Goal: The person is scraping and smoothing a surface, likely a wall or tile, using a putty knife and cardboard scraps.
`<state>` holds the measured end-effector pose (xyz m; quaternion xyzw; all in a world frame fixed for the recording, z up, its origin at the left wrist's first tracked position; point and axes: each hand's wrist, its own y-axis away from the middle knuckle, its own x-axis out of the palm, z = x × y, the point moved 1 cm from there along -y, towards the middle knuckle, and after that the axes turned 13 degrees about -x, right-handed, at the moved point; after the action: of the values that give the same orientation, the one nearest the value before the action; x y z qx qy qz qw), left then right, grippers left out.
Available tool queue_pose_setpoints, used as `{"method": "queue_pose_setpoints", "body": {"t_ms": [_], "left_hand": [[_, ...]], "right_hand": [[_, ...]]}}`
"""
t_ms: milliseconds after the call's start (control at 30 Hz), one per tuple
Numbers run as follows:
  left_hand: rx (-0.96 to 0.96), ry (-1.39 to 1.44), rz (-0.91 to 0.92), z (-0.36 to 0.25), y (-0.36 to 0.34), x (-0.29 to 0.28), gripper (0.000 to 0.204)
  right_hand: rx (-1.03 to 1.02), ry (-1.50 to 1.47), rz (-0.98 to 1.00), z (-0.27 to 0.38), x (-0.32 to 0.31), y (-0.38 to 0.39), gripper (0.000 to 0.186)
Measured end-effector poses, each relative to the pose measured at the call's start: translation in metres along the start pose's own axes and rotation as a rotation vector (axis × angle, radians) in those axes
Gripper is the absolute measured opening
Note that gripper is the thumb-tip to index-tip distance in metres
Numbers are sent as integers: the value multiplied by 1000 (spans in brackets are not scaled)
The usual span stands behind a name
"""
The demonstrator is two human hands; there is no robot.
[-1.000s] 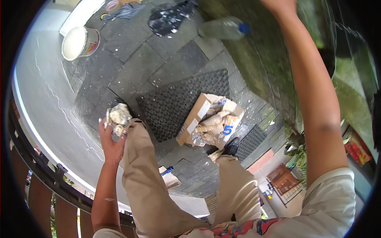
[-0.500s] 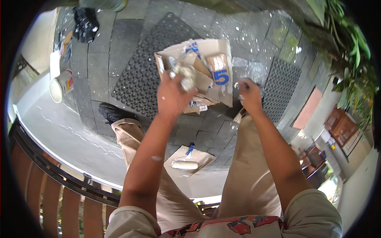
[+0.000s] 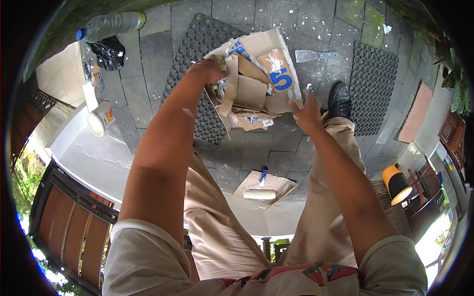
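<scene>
A torn cardboard box [image 3: 281,102] with blue printing lies on a dark rubber mat [image 3: 207,128], holding several brown cardboard scraps [image 3: 249,91] and pale crumpled bits. At the box's upper-left side, my left hand [image 3: 207,69] is closed on a crumpled pale wad [image 3: 220,65], partly hidden by the fingers. My right hand [image 3: 306,113] is at the box's lower-right corner, fingers apart, seemingly touching the edge. A flat metal scraper [image 3: 308,55] lies right of the box.
A plastic bottle [image 3: 111,25], black bag [image 3: 109,52] and white bucket [image 3: 97,123] are at left. My shoe [image 3: 340,98] stands beside another mat [image 3: 373,89]. A paint roller [image 3: 259,194] rests on cardboard below. A wooden railing [image 3: 64,222] is at lower left.
The view has swung round to the box. My left hand brought the wad from beside my leg to the box's upper left. My right hand came down to the box, its curled fingers now spread.
</scene>
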<state>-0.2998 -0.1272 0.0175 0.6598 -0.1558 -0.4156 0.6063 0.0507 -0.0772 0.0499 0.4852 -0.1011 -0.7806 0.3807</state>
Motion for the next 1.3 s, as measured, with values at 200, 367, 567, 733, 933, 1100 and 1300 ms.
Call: {"method": "queue_pose_setpoints", "body": {"t_ms": [200, 367, 567, 733, 933, 1100, 1300], "left_hand": [[211, -292, -363, 75, -53, 33, 89], [-14, 745, -814, 63, 64, 39, 51], [-209, 1234, -747, 116, 103, 202, 37], [-246, 1168, -823, 76, 112, 190, 49], [-133, 642, -1133, 81, 19, 6, 89], [-168, 144, -778, 53, -42, -50, 115], [82, -28, -550, 42, -71, -19, 104]], "right_hand": [[59, 84, -102, 20, 34, -27, 80], [0, 37, -212, -17, -16, -14, 67], [-6, 242, 88, -153, -7, -9, 50], [368, 407, 335, -179, 51, 27, 82], [597, 361, 246, -156, 57, 34, 45], [367, 429, 311, -198, 12, 39, 40], [215, 20, 13, -50, -39, 40, 31]]}}
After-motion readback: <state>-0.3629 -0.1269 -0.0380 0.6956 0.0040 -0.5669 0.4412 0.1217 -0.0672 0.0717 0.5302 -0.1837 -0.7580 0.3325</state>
